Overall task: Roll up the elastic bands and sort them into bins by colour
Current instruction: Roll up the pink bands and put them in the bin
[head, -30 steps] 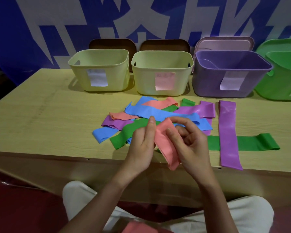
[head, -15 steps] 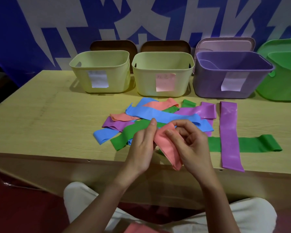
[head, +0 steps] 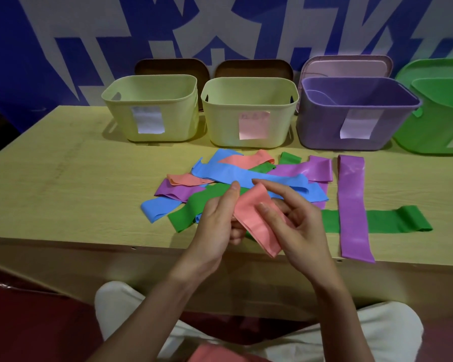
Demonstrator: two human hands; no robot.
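Hands first: my left hand (head: 217, 220) and right hand (head: 296, 226) meet over the near edge of the desk (head: 63, 194), and between them is a pink band (head: 256, 220), lifted off the surface and hanging slantwise toward me. Left grip has its fingers curled against the band's left edge, index finger up along it. Right grip pinches the band, thumb on its face, index arched above, other fingers loosely bent behind.

Just beyond lies the loose pile of bands (head: 236, 184), blue, green, purple and pink strips overlapping flat on the desk. To its right a purple band (head: 353, 205) runs straight toward me, crossing over a green band (head: 392, 222) that lies sideways.

Along the far edge stand four bins: two pale yellow bins (head: 152, 108) (head: 249, 113), a purple bin (head: 351, 116) and a green bin (head: 439, 118) cut off at the frame's right. Each carries a paper label.
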